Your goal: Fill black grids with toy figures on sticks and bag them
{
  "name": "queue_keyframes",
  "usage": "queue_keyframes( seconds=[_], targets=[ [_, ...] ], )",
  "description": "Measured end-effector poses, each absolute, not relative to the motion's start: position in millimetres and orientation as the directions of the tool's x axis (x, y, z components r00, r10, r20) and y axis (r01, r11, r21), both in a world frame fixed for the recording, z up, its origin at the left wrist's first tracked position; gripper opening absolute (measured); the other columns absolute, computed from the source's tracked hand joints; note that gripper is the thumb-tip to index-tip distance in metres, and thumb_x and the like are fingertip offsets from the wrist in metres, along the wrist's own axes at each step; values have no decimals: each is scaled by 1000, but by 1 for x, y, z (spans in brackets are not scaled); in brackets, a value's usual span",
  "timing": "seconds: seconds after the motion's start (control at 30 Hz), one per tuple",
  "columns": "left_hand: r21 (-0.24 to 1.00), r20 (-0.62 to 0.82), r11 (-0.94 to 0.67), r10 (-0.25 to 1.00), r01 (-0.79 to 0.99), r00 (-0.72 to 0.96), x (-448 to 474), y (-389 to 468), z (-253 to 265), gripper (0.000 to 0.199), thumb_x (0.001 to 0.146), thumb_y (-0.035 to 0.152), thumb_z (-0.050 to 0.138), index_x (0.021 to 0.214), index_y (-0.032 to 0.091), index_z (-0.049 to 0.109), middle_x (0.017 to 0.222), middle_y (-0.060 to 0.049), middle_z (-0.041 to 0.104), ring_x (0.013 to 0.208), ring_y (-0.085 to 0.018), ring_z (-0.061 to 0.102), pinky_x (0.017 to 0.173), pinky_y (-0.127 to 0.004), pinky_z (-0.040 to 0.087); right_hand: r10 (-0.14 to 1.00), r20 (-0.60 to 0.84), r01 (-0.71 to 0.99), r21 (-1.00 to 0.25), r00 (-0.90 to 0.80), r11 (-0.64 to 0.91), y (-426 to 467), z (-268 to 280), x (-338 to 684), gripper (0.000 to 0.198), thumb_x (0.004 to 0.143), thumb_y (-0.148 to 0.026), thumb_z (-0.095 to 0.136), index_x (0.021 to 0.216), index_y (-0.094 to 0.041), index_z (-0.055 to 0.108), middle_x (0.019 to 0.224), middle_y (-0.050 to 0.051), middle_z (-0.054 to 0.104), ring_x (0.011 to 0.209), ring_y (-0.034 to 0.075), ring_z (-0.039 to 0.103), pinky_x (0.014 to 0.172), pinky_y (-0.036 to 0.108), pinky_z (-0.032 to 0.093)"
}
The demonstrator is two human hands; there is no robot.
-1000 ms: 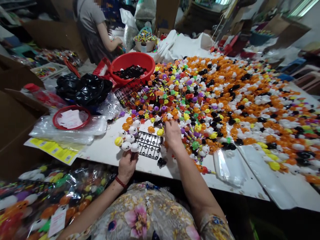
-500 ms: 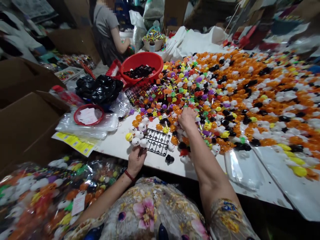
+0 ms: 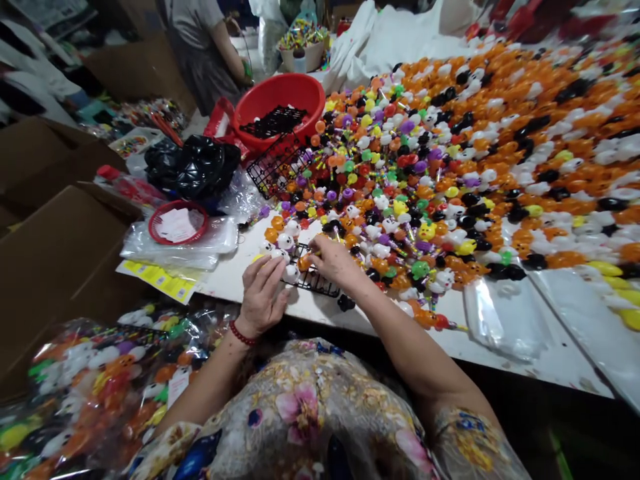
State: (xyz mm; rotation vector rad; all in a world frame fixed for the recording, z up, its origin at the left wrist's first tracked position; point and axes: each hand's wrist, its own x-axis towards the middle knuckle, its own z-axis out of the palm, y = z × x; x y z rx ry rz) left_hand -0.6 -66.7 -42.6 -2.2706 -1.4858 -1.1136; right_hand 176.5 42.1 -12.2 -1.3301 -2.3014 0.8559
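Observation:
A black grid rack (image 3: 320,283) lies on the table in front of me, with several white toy heads (image 3: 286,241) with small dark face marks set in its left part. My left hand (image 3: 261,297) rests at the rack's near left corner, its fingers stretched over the white heads and its thumb apart. Over the middle of the rack, my right hand (image 3: 335,261) has its fingertips closed on an orange toy head (image 3: 303,261), partly hidden by the fingers. A small black piece (image 3: 345,303) sits at the rack's near right corner.
A large heap of mixed small toys (image 3: 400,167) covers the right and back. Further off stands a red basin (image 3: 315,100) with black grids. To the left are a black bag (image 3: 200,170), a red basket (image 3: 201,233) and cartons (image 3: 65,247). A person stands behind.
My right hand has come back left from the heap to the rack with an orange toy head. My left hand has moved up onto the white heads. The view has shifted slightly.

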Motion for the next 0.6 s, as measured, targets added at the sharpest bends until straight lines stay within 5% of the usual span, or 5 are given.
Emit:
queue_keyframes(
  seconds=[0.2,0.37,0.6],
  targets=[
    [200,643,-524,708,828,293,0,-58,-42,50,90,21,54,139,19,48,119,-13,65,120,-27,52,102,-46,44,806,-82,614,-694,-586,376,35,-13,154,10,91,-17,54,99,-18,61,88,4,68,82,16,61,72,24,41],
    [234,641,-497,725,836,252,3,-54,-46,48,91,21,54,138,20,46,122,-13,62,123,-27,52,103,-48,46,804,-40,533,-768,-594,356,23,-16,150,23,101,-24,37,99,-19,60,90,4,67,84,15,62,78,25,43],
    [198,608,-518,731,832,310,4,-45,-49,58,93,21,51,148,20,34,136,-13,57,133,-27,45,109,-48,43,879,-7,463,-852,-477,245,13,-27,150,34,101,-24,33,127,-22,54,119,7,67,109,15,62,94,28,45]
  ],
)
